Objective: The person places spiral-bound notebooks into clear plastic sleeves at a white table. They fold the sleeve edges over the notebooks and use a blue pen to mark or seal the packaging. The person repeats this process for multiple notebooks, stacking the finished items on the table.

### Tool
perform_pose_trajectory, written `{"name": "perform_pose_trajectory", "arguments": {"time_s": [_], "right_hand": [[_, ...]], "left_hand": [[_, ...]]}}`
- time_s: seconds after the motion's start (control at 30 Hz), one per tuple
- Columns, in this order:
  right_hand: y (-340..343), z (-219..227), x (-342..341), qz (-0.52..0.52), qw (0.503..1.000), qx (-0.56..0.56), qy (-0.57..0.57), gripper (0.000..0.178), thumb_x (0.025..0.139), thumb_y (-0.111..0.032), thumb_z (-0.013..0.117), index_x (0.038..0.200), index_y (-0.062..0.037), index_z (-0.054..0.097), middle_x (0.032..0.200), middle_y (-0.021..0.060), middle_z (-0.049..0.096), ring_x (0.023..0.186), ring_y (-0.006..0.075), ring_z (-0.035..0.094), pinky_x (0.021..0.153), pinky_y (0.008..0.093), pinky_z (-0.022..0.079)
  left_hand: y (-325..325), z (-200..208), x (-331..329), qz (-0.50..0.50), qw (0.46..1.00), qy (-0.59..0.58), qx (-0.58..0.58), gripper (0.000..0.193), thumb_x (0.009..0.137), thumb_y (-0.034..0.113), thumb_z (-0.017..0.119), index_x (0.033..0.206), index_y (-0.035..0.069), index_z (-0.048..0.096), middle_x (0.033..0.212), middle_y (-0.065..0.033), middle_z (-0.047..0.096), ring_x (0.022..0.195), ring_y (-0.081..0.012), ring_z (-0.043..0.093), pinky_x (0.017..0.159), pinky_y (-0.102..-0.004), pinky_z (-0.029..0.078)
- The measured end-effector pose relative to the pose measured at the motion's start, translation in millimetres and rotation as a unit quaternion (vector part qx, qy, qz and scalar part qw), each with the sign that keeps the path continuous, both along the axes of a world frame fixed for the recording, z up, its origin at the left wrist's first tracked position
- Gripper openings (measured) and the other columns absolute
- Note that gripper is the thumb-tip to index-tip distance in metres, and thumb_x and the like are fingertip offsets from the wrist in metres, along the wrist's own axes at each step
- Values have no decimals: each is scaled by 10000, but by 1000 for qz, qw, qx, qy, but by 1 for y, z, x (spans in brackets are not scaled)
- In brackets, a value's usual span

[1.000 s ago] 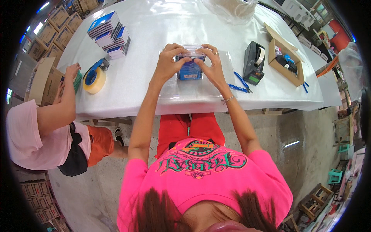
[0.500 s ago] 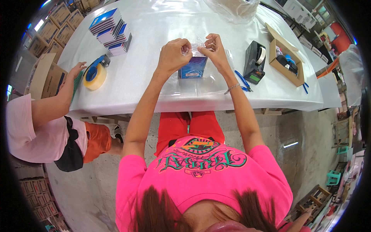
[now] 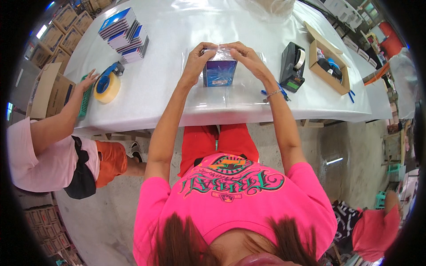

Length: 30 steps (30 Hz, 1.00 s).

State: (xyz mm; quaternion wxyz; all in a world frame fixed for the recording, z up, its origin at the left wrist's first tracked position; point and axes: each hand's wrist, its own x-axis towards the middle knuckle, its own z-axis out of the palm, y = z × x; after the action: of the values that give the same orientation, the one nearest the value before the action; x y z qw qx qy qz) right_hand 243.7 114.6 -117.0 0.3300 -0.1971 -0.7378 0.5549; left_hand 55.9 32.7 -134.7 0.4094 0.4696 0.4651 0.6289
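Observation:
A blue notebook (image 3: 219,73) lies on the table in front of me under clear plastic film (image 3: 222,55). Whether more notebooks lie beneath it I cannot tell. My left hand (image 3: 199,60) grips the film at the far left corner, its thumb on top and its fingers curled over the far edge. At the far right corner my right hand (image 3: 246,57) holds the film in the same way. Both hands touch the bundle, and some fingertips are hidden behind it. Loose film spreads flat on the table around it.
Stacked spiral notebooks (image 3: 126,35) stand at the far left. Nearer are a tape gun (image 3: 108,88) and a green basket (image 3: 85,101), with a co-worker's hand (image 3: 90,80) above it. On the right are a black tape dispenser (image 3: 293,66), blue cutters (image 3: 284,91) and an open cardboard box (image 3: 328,66).
My hands have come down from pinching raised film onto the bundle's far corners. The co-worker's hand has shifted slightly. Another person has come into view at the lower right.

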Motion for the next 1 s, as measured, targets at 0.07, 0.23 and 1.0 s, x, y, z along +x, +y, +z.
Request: {"name": "perform_pose_trajectory", "arguments": {"time_s": [0.07,0.23,1.0], "right_hand": [[-9,4,2,-2,999,48,-26,339,854,-302,705,1131,-108,710,1192,97,577,1117,188,542,940,314,443],[-10,-2,5,-43,994,86,-54,346,815,-310,742,1112,-133,729,1238,130,557,1159,226,527,962,334,439],[20,-37,211,-497,854,-134,-80,304,857,-378,716,875,-75,727,759,14,645,646,86,554,590,237,428]], "left_hand": [[-1,-2,-1,-6,1000,10,7,181,888,166,630,1047,85,663,984,-18,638,917,-98,563,827,-259,448],[-6,8,-12,-45,994,95,0,201,897,216,642,1070,123,685,1114,-41,638,1096,-162,567,949,-328,439],[-20,1,4,63,891,358,273,150,821,49,676,966,44,712,1025,-93,630,1037,-261,557,904,-368,433]]}}
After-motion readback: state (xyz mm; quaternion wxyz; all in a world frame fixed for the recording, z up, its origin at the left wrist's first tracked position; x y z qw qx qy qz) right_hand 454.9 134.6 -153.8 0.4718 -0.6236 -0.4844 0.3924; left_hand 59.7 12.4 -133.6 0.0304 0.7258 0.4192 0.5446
